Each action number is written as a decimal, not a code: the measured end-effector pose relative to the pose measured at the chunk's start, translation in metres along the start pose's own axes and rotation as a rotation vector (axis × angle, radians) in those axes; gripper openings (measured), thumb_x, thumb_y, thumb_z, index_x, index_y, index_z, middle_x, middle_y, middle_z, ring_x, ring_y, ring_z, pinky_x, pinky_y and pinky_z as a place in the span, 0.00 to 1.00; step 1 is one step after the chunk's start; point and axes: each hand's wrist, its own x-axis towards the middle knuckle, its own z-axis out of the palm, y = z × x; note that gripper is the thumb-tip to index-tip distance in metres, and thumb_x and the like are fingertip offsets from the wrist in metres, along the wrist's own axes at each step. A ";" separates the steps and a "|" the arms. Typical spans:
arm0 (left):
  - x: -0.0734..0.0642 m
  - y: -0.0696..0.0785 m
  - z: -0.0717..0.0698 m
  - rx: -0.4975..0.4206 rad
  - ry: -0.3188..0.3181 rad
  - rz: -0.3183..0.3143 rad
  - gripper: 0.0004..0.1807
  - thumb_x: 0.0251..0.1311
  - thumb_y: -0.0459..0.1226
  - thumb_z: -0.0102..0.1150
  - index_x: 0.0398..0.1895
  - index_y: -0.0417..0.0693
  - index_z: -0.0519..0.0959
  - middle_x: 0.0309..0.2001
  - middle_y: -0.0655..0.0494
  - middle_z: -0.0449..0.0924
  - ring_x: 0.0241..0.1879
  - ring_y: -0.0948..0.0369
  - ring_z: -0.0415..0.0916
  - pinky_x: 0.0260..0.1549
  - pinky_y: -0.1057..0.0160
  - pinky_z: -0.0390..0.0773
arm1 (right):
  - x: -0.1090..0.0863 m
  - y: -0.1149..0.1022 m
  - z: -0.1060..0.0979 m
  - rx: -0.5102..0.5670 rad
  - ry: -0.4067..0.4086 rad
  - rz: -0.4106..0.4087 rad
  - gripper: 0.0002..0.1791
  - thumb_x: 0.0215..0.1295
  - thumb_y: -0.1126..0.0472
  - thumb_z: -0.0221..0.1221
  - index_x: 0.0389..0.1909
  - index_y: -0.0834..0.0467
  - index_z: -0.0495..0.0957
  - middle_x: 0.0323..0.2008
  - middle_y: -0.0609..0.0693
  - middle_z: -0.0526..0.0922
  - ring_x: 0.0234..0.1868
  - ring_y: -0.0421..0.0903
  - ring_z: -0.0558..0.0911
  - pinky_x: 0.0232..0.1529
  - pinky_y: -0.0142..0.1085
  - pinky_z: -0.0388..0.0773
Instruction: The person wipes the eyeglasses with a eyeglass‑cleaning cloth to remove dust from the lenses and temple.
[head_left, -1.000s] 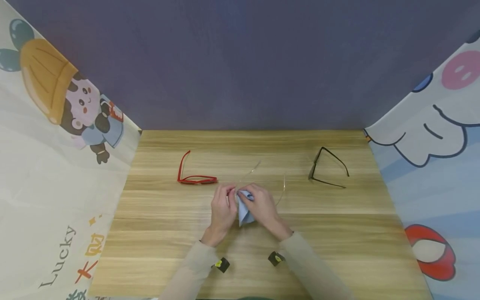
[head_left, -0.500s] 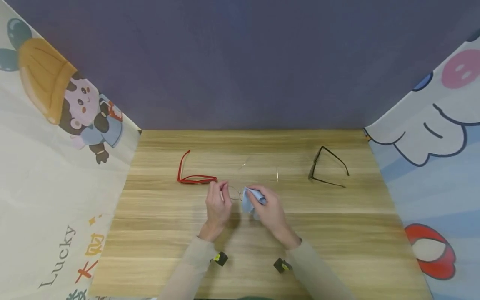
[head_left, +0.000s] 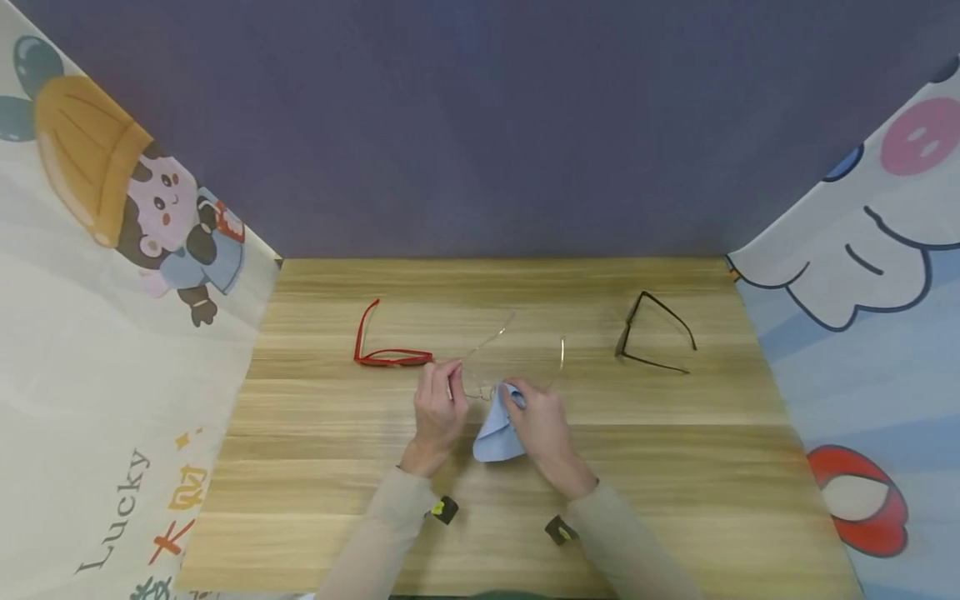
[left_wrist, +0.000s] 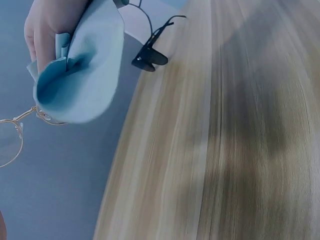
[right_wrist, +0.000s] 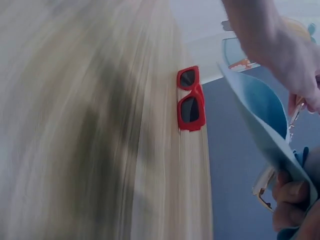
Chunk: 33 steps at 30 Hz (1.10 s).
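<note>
A pair of thin gold-rimmed eyeglasses (left_wrist: 17,118) is held up between my hands, with its temples pointing away from me. My left hand (head_left: 440,400) pinches one end of the frame. With thumb and fingers, my right hand (head_left: 546,423) grips a light blue cleaning cloth (head_left: 498,435) folded over the other lens, which it hides. The loose part of the cloth hangs down toward me. In the left wrist view, the bridge and one bare lens show beside the cloth. The right wrist view has the left hand (right_wrist: 275,52) beyond the cloth's raised edge.
Red sunglasses (head_left: 393,360) lie on the wooden table (head_left: 315,467) just left of my left hand, one temple extended. Black sunglasses (head_left: 628,333) rest at the right with temples spread. A dark panel (head_left: 495,133) stands behind the table, with printed sheets at both sides.
My hands have drawn apart from their close position a second ago, the right one moving rightward with the cloth. The cloth bunched up, then fell into a wider fold; the eyeglasses' bridge came into view.
</note>
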 end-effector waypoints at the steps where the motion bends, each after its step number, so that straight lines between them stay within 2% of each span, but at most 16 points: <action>1: 0.000 0.000 0.000 0.003 -0.001 0.002 0.05 0.70 0.27 0.55 0.39 0.30 0.78 0.31 0.43 0.75 0.27 0.53 0.74 0.24 0.62 0.80 | 0.000 -0.001 0.001 0.019 -0.007 0.017 0.08 0.67 0.66 0.68 0.43 0.67 0.86 0.36 0.63 0.90 0.30 0.51 0.91 0.26 0.27 0.85; 6: -0.001 -0.002 0.001 0.009 0.006 0.002 0.10 0.75 0.31 0.52 0.38 0.30 0.78 0.29 0.44 0.74 0.26 0.53 0.73 0.23 0.63 0.80 | -0.002 -0.002 0.002 0.124 -0.044 0.074 0.09 0.67 0.64 0.68 0.44 0.66 0.87 0.35 0.61 0.90 0.20 0.42 0.85 0.17 0.23 0.77; 9: -0.001 -0.003 0.000 0.006 0.009 -0.004 0.10 0.75 0.30 0.52 0.38 0.30 0.78 0.29 0.44 0.74 0.25 0.54 0.73 0.22 0.63 0.79 | -0.004 -0.001 0.002 0.116 -0.064 0.051 0.08 0.66 0.65 0.68 0.43 0.65 0.87 0.35 0.61 0.90 0.20 0.42 0.85 0.18 0.25 0.79; 12: -0.001 -0.003 -0.001 0.002 0.016 -0.009 0.07 0.72 0.28 0.53 0.38 0.29 0.78 0.29 0.44 0.73 0.26 0.53 0.72 0.22 0.63 0.78 | -0.006 0.001 0.000 -0.028 -0.088 -0.006 0.08 0.63 0.66 0.70 0.42 0.63 0.87 0.34 0.59 0.90 0.23 0.46 0.87 0.23 0.29 0.83; 14: -0.001 -0.002 -0.001 0.000 0.014 -0.001 0.05 0.70 0.26 0.54 0.38 0.30 0.78 0.29 0.44 0.74 0.26 0.53 0.73 0.23 0.63 0.78 | -0.008 0.001 -0.002 -0.151 -0.120 -0.023 0.10 0.61 0.65 0.71 0.43 0.63 0.87 0.30 0.58 0.90 0.21 0.46 0.86 0.20 0.31 0.82; 16: -0.001 -0.001 -0.001 0.001 0.011 0.014 0.05 0.69 0.25 0.54 0.38 0.29 0.78 0.29 0.44 0.74 0.26 0.53 0.72 0.23 0.63 0.79 | -0.010 0.001 -0.003 -0.263 -0.151 -0.020 0.11 0.61 0.64 0.72 0.44 0.62 0.87 0.26 0.57 0.88 0.16 0.43 0.81 0.15 0.29 0.78; 18: -0.001 -0.001 0.000 0.007 0.009 0.033 0.05 0.70 0.25 0.54 0.39 0.29 0.79 0.29 0.44 0.75 0.26 0.54 0.73 0.22 0.63 0.79 | -0.011 0.000 -0.003 -0.302 -0.178 0.009 0.11 0.62 0.63 0.72 0.44 0.62 0.87 0.24 0.56 0.87 0.13 0.40 0.77 0.13 0.26 0.72; 19: -0.001 0.000 0.000 0.011 0.010 0.042 0.06 0.71 0.26 0.53 0.39 0.29 0.79 0.29 0.45 0.75 0.26 0.54 0.72 0.22 0.64 0.79 | -0.010 0.000 -0.002 -0.295 -0.184 0.030 0.11 0.64 0.62 0.71 0.44 0.62 0.87 0.23 0.55 0.87 0.12 0.39 0.74 0.11 0.25 0.69; 21: 0.000 0.000 0.001 0.019 0.019 0.051 0.08 0.73 0.27 0.52 0.38 0.29 0.79 0.28 0.45 0.74 0.25 0.55 0.72 0.20 0.65 0.78 | -0.008 -0.001 -0.001 -0.235 -0.172 0.078 0.11 0.67 0.60 0.68 0.44 0.63 0.87 0.23 0.56 0.87 0.12 0.37 0.73 0.11 0.24 0.67; 24: 0.001 -0.001 0.003 0.031 0.041 0.050 0.10 0.75 0.29 0.50 0.37 0.29 0.78 0.27 0.46 0.72 0.24 0.56 0.70 0.19 0.65 0.77 | -0.004 -0.003 0.000 -0.050 -0.133 0.130 0.11 0.70 0.59 0.65 0.45 0.63 0.87 0.26 0.56 0.88 0.12 0.33 0.69 0.12 0.25 0.67; 28: 0.004 -0.001 0.003 0.055 0.075 0.028 0.09 0.74 0.29 0.52 0.37 0.30 0.79 0.26 0.45 0.71 0.24 0.53 0.70 0.18 0.62 0.76 | -0.001 -0.007 0.000 0.192 -0.117 0.133 0.11 0.70 0.63 0.65 0.48 0.65 0.86 0.36 0.59 0.90 0.12 0.28 0.64 0.14 0.26 0.67; 30: 0.007 -0.001 0.003 0.063 0.086 0.012 0.08 0.73 0.28 0.54 0.37 0.30 0.79 0.26 0.44 0.71 0.24 0.52 0.70 0.18 0.60 0.76 | 0.000 -0.007 0.000 0.238 -0.133 0.138 0.11 0.69 0.64 0.65 0.49 0.65 0.86 0.40 0.61 0.90 0.12 0.28 0.62 0.13 0.26 0.66; 33: 0.008 -0.002 0.001 0.062 0.099 -0.003 0.06 0.71 0.27 0.54 0.38 0.30 0.79 0.26 0.44 0.71 0.25 0.51 0.70 0.19 0.60 0.75 | 0.000 -0.006 -0.002 0.205 -0.163 0.151 0.12 0.68 0.66 0.65 0.49 0.64 0.86 0.39 0.61 0.90 0.11 0.29 0.60 0.12 0.26 0.64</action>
